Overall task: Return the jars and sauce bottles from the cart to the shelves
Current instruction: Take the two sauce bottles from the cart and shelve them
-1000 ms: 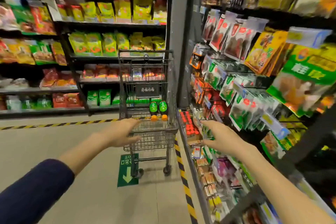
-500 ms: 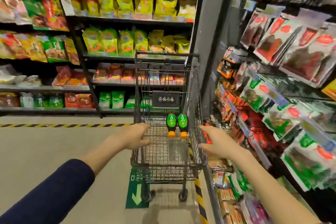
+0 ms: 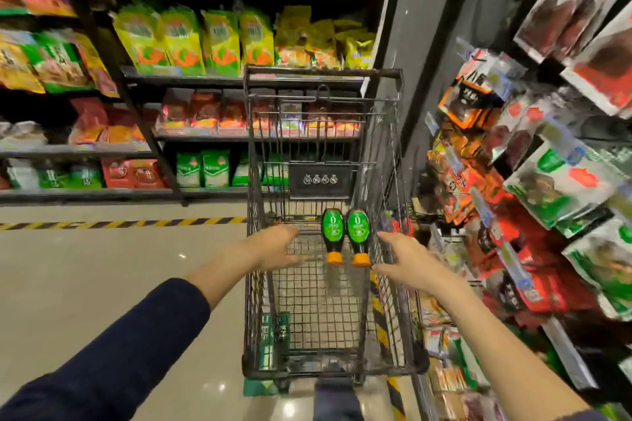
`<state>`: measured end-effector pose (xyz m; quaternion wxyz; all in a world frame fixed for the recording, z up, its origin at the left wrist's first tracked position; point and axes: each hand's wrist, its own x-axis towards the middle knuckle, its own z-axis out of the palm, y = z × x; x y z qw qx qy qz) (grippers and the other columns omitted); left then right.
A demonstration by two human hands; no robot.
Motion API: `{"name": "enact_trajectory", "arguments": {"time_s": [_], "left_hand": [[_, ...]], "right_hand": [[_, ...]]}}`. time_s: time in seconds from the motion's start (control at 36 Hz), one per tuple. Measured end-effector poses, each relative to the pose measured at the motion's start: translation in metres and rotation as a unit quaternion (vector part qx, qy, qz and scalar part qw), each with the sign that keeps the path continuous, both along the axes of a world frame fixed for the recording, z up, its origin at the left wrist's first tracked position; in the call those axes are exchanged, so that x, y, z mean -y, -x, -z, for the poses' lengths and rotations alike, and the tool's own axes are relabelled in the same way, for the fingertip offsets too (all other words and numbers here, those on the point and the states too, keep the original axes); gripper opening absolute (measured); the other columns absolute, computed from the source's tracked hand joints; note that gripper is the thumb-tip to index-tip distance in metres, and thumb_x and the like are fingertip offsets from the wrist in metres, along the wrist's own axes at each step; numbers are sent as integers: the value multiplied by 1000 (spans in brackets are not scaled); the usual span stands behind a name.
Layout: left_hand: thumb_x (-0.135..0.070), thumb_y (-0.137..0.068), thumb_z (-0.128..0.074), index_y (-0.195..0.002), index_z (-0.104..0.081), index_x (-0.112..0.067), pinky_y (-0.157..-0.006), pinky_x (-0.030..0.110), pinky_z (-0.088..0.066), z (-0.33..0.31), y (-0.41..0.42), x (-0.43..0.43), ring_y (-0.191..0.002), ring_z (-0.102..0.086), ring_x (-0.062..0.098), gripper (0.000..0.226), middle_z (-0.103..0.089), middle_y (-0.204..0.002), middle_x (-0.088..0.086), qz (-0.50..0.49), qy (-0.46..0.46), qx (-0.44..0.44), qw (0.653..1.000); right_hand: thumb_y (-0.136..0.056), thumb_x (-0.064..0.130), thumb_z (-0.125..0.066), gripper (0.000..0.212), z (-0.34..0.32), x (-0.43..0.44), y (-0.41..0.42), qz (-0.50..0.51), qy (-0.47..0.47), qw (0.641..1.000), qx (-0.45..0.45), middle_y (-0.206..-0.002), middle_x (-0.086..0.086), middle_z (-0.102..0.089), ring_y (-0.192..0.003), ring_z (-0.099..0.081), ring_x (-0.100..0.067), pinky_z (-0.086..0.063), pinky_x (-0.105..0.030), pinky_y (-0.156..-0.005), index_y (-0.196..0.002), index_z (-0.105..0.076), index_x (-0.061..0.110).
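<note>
Packed snack shelves (image 3: 191, 79) flank the aisle as I hold my left hand (image 3: 273, 248) and right hand (image 3: 403, 258) spread and empty either side of two sauce bottles (image 3: 332, 231), apparently lying together on the mesh of the cart (image 3: 321, 72); likely light, slick plastic, best gripped round the labelled belly.

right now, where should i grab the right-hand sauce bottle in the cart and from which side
Take the right bottle around its wide green-labelled body, coming from above and its right with the right hand. It seems to stand on its orange cap, and the left bottle sits close against its left, leaving only the right flank free.
</note>
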<state>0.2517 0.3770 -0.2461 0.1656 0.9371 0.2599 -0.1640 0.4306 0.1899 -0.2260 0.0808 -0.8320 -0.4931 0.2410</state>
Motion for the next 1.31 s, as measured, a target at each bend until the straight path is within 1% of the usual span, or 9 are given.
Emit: {"name": "enact_trajectory", "arguments": {"time_s": [0.33,0.56,0.69,0.81,0.89,0.97,1.06,1.17,1.31], "left_hand": [[-39,-91,-53,-129,-47,-8,-95,31,-43,110,-123,-88,-110,-54,25,50,-56,-123,13,-90,122,-64,986],[-62,-83,-49,-127,-49,-3,-113,47,-25,203,-181,-112,-126,-43,28,74,-51,-129,14,-152,202,-137,958],[-61,-79,-57,-128,-45,1,-101,41,-40,266,-204,-120,-112,-54,29,80,-59,-120,17,-235,247,-103,934],[-67,-70,-51,-115,-50,2,-99,46,-41,308,-219,-121,-108,-57,34,83,-63,-108,19,-289,270,-100,913],[-56,-78,-64,-116,-53,4,-86,40,-50,351,-221,-121,-104,-60,36,72,-62,-115,21,-343,311,-97,881],[-79,-54,-63,-123,-56,-10,-94,35,-50,379,-224,-117,-107,-60,22,98,-62,-122,5,-369,346,-66,860],[-52,-67,-77,-122,-50,-15,-94,21,-39,385,-231,-112,-105,-51,12,71,-53,-114,-8,-417,380,-41,825],[-77,-34,-76,-120,-60,-15,-98,40,-48,444,-218,-110,-107,-62,17,107,-66,-116,-1,-449,412,30,792],[-33,-65,-84,-122,-58,-9,-98,39,-48,406,-228,-113,-110,-60,20,67,-65,-119,4,-454,420,38,785]], "right_hand": [[-86,31,-64,72,96,-117,-119,40,83,991,-94,-149,-9,-35,-137,-33,-22,-28,-29,-108,-146,-27,13],[-46,99,-26,130,185,-155,-164,100,66,977,-178,-150,-8,-34,-137,-34,-21,-28,-30,-110,-146,-27,16],[-87,36,-59,72,233,-171,-171,143,128,967,-169,-143,-6,-43,-130,-42,-23,-36,-30,-102,-147,-26,14],[-82,36,-63,54,270,-178,-172,191,121,955,-194,-118,-9,-63,-105,-59,-24,-44,-27,-78,-129,-49,12],[-82,30,-66,63,291,-180,-174,231,94,947,-204,-121,-8,-60,-110,-58,-26,-44,-27,-84,-138,-40,15],[-81,29,-67,66,309,-180,-176,254,90,939,-214,-113,-12,-63,-104,-60,-27,-44,-28,-78,-138,-40,13],[-80,28,-66,55,325,-179,-177,278,96,930,-220,-114,-9,-63,-106,-59,-26,-39,-24,-73,-128,-48,9],[-83,23,-65,44,336,-178,-178,309,79,922,-220,-109,-1,-63,-98,-59,-19,-31,-16,-67,-123,-52,13],[-84,13,-64,44,353,-179,-182,364,59,897,-244,-113,-12,-64,-103,-59,-27,-28,-13,-60,-126,-51,8]]}}
